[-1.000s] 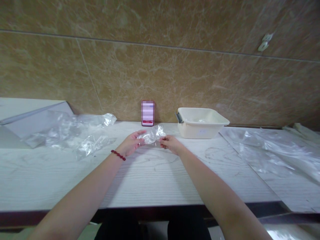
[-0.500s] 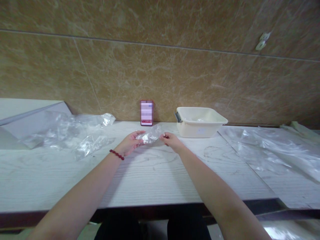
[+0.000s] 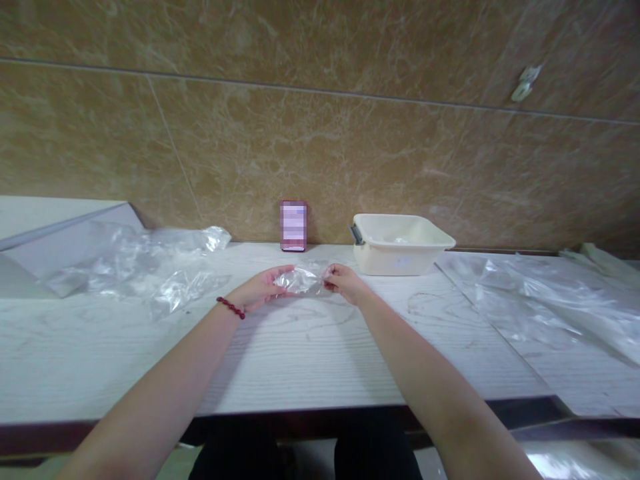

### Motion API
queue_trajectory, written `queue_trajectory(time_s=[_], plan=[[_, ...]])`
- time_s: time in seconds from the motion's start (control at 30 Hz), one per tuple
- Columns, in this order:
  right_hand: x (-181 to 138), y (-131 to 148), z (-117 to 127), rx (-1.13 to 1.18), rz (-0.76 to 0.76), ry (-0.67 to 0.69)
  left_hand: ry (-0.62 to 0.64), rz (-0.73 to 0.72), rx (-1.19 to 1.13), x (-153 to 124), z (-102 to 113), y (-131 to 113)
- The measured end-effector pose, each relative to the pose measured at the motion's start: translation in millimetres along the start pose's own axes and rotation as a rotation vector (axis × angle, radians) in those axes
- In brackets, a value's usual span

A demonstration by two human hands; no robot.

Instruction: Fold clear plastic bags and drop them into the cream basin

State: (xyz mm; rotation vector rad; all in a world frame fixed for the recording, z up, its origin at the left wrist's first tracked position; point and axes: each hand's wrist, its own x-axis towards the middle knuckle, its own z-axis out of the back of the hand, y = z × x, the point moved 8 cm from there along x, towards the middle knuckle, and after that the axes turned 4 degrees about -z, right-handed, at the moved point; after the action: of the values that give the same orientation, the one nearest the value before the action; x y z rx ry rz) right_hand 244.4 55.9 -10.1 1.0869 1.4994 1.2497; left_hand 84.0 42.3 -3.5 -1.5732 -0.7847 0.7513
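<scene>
A: As the head view looks down over the table point(image 3: 300, 360), what lies between the two hands?

B: A crumpled clear plastic packet point(image 3: 303, 280), near the wall side of the table and roughly midway between the forearms. I can't tell whether anything is inside it.

A: Which way does it run?

B: Taking twelve o'clock as towards the wall, its long axis lies roughly from nine to three, across the person's front. From the left hand point(image 3: 257, 288) it lies towards three o'clock; from the right hand point(image 3: 347, 285), towards nine. Both touch it, so neither is nearer.

A: And the grips?

B: The left thumb and fingers are parted, with the packet's nine o'clock end held in the gap. The right fingertips are drawn close together in a pinch on the three o'clock end. Exactly how firmly each presses, I can't tell.

A: What stands around it?

B: The phone point(image 3: 293, 227) is upright at about twelve, just beyond the packet. The cream tub point(image 3: 375, 260) sits between two and three, near the right hand, with something clear inside. Loose plastic film point(image 3: 180, 290) lies around nine, beyond the left hand, against a white box point(image 3: 25, 270). Flat plastic sheets point(image 3: 530, 303) spread well apart, around three.
</scene>
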Motion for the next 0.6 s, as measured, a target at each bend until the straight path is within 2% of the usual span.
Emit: queue_trajectory(time_s=[0.07,0.13,0.2,0.27,0.33,0.4,0.5,0.6], plan=[[2,-4,11,-0.156,-0.055,-0.068,-0.003,0.036,-0.006,0,0,4],[2,3,32,-0.383,-0.02,-0.27,-0.02,0.079,-0.025,-1,-2,7],[-7,26,45,-0.612,0.16,-0.496,-0.037,0.119,-0.042,-2,-5,9],[-19,49,33,-0.791,0.393,-0.553,-0.036,0.143,-0.041,-3,-10,10],[-28,59,5,-0.912,0.542,-0.447,-0.016,0.152,-0.045,-3,-15,11],[-32,54,-27,-1.016,0.572,-0.282,0.004,0.149,-0.072,-2,-20,13],[-31,31,-66,-1.165,0.486,-0.087,0.044,0.122,-0.161,2,-23,16],[-29,8,-81,-1.272,0.394,-0.008,0.079,0.105,-0.217,6,-23,20]])
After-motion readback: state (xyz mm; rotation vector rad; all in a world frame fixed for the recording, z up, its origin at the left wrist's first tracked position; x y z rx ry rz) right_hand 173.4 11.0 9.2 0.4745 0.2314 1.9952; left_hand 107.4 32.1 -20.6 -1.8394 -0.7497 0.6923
